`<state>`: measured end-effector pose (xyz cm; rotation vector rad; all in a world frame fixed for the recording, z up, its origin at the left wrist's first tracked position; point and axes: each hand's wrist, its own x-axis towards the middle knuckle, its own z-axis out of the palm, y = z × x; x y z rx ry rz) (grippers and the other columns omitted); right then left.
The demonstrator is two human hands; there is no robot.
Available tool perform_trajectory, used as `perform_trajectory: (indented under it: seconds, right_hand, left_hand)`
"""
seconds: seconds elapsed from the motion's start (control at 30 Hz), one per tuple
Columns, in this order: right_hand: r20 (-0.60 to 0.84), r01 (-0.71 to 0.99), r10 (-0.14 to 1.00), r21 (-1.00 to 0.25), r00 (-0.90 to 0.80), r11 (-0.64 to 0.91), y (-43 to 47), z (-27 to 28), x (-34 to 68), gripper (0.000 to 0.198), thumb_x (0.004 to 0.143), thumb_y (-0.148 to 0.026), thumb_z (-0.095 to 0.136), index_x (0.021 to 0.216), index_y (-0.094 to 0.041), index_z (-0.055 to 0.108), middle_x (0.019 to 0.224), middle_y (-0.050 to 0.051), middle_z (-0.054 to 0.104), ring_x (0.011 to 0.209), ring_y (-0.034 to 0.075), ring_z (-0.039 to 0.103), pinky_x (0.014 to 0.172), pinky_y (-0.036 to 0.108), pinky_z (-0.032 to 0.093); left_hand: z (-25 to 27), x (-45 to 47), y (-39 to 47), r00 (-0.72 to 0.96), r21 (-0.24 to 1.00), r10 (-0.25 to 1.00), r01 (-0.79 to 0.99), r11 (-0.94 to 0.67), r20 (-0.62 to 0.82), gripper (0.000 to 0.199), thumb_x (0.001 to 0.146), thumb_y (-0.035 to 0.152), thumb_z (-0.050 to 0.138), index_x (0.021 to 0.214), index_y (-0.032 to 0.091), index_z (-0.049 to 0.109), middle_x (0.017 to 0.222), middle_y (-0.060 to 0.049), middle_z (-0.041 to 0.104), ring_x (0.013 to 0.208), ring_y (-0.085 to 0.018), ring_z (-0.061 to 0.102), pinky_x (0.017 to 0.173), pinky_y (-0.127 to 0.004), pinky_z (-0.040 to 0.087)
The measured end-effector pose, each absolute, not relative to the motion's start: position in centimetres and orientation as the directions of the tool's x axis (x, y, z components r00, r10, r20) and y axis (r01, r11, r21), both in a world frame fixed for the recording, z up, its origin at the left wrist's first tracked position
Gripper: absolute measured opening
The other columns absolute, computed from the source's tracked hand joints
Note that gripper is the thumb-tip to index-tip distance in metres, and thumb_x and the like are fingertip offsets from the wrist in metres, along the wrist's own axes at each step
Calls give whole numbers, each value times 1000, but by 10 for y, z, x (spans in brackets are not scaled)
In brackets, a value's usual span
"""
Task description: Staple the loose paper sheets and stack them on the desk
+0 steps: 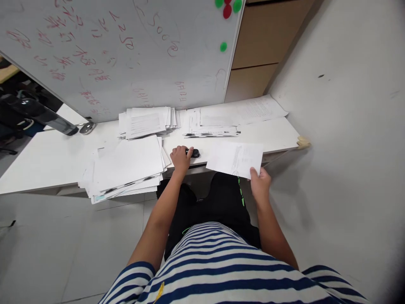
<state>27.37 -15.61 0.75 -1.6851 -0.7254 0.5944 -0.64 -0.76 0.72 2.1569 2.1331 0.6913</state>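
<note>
Near the front edge of the desk, my left hand (181, 158) is closed round one end of a small black object (195, 153), shaped like a stapler. Its other end sticks out to the right of my thumb. Between thumb and fingers, my right hand (260, 184) grips the lower right corner of a white printed paper (242, 159). That paper reaches over the desk's front edge, tilted, with faint text on it. Just left of my left hand lies a large stack of papers (133, 162), its sheets uneven and overhanging the edge.
Behind are another paper stack (145, 122) and a flatter pile (211, 126); loose sheets (257, 109) lie at the right. A whiteboard (190, 46) stands along the back. A dark bottle (47, 116) and a computer mouse (87, 128) are at the left. A wall (348, 126) bounds the right.
</note>
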Motion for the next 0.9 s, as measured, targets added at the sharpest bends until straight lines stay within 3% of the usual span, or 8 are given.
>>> perform_trajectory:
  seconds: [0.1, 0.23, 0.37, 0.53, 0.67, 0.73, 0.83, 0.9]
  right_hand:
    - [-107, -6, 742, -990, 662, -138, -164, -2, 276, 36, 79, -47, 67, 94, -15, 69, 77, 1, 70, 50, 10, 50, 47, 23, 40]
    - [-167, -130, 735, -986, 657, -108, -166, 0, 283, 39, 70, -50, 76, 86, -16, 65, 62, -2, 63, 44, 8, 47, 41, 21, 35]
    - [-211, -245, 812, -966, 545, -87, -144, 16, 278, 41, 65, -47, 82, 86, -16, 65, 68, 0, 67, 49, 10, 52, 41, 21, 38]
    - [-128, -283, 932, -959, 339, -29, -75, 47, 236, 37, 72, -42, 78, 97, -19, 64, 81, 0, 69, 56, 10, 56, 47, 22, 45]
    - [-132, -271, 989, -951, -73, -147, -2, 66, 171, 32, 78, -37, 72, 103, -20, 60, 79, 0, 69, 54, 11, 60, 54, 24, 48]
    - [-166, -212, 972, -957, -166, -200, 37, 72, 131, 24, 85, -32, 64, 105, -20, 57, 78, -1, 69, 55, 11, 63, 56, 23, 47]
    - [-197, -117, 953, -967, -228, -228, 91, 78, 73, 19, 91, -23, 55, 110, -19, 55, 85, -1, 69, 53, 9, 62, 57, 21, 46]
    - [-222, -39, 946, -970, -236, -238, 117, 79, 44, 29, 94, -21, 51, 123, -15, 51, 93, 2, 69, 52, 7, 61, 56, 21, 45]
  left_hand:
    - [7, -13, -7, 15, 300, 967, 949, -93, 253, 43, 100, 56, 42, 107, 20, 66, 110, -12, 65, 111, -31, 53, 91, -43, 39]
    - [8, -30, -6, 263, 256, 942, 915, -312, 206, 53, 91, 61, 56, 124, 20, 61, 119, -13, 61, 112, -33, 50, 93, -44, 40]
    - [1, -40, -7, 336, 270, 911, 878, -395, 239, 60, 87, 59, 62, 131, 19, 58, 123, -14, 59, 114, -33, 49, 98, -46, 40]
    - [-11, -42, -12, 389, 294, 835, 807, -512, 388, 66, 87, 61, 60, 137, 19, 56, 132, -15, 57, 124, -32, 48, 108, -46, 38]
    - [-23, -46, -16, 577, 97, 705, 741, -664, 412, 81, 85, 70, 56, 149, 21, 48, 150, -17, 47, 142, -37, 37, 119, -57, 23]
    - [-29, -47, -17, 676, -28, 637, 694, -720, 371, 83, 86, 70, 53, 153, 23, 41, 156, -17, 42, 146, -38, 34, 121, -62, 17]
    - [-36, -47, -17, 707, -159, 632, 697, -699, 316, 71, 95, 52, 51, 156, 21, 35, 158, -16, 41, 146, -34, 37, 120, -59, 24]
    - [-38, -45, -17, 692, -204, 665, 721, -663, 281, 61, 98, 35, 48, 156, 24, 35, 158, -13, 43, 145, -29, 41, 119, -54, 31]
